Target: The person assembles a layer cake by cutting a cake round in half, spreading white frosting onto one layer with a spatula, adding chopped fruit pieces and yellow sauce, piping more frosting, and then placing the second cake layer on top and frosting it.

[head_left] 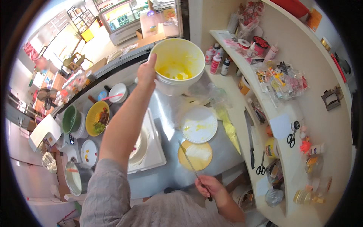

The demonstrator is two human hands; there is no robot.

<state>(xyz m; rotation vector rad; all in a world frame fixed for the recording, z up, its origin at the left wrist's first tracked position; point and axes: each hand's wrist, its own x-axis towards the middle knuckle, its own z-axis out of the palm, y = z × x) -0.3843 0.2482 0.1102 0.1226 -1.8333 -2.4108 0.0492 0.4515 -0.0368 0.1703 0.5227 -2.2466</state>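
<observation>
My left hand (146, 72) grips the near-left rim of a white mixing bowl (176, 87), thumb up along its side and the other fingers mostly hidden. Yellow smears coat the bowl's tilted inside. Low in front of me, my right hand (210, 185) is closed around the dark handle of a long, thin spatula (191, 165). The blade reaches over a round yellow cake layer (182, 158) with white cream on its top. Just beyond lies a white plate (210, 133) with yellow streaks. A clear piping bag of yellow cream (230, 131) rests to the right.
Left of the cake layer, a white tray (155, 155) bears a cream-covered round, partly behind my left arm. A yellow fruit bowl (90, 122), a green bowl (69, 118) and a metal pot (85, 174) stand farther left. Shelves at right hold a knife (252, 157) and scissors (261, 168).
</observation>
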